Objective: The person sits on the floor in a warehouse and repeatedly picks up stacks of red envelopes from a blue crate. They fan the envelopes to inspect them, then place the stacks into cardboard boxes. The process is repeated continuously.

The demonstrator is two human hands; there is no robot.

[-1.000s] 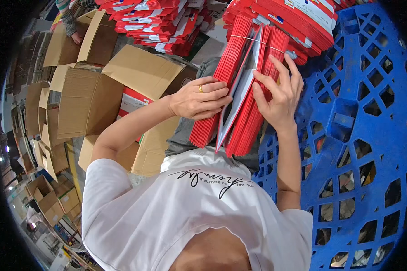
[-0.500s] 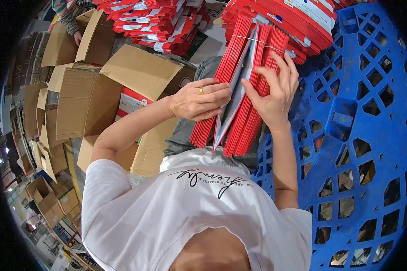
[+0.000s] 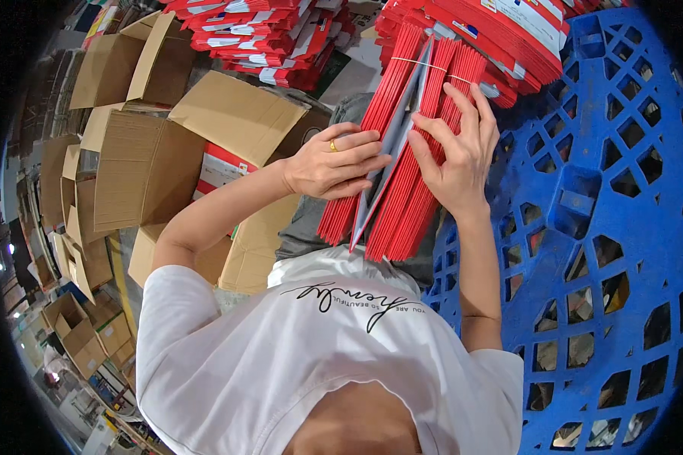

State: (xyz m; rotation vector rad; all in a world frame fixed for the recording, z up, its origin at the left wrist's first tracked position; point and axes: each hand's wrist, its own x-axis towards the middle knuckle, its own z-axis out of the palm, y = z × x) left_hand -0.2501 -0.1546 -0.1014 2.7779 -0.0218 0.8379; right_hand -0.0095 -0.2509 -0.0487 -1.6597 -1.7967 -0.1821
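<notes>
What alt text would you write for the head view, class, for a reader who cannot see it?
Two bare hands, left hand and right hand, part a bundle of flat red folders stood on edge over the person's lap. A blue pallet lies to the right, cardboard boxes to the left, more red stacks beyond.
</notes>
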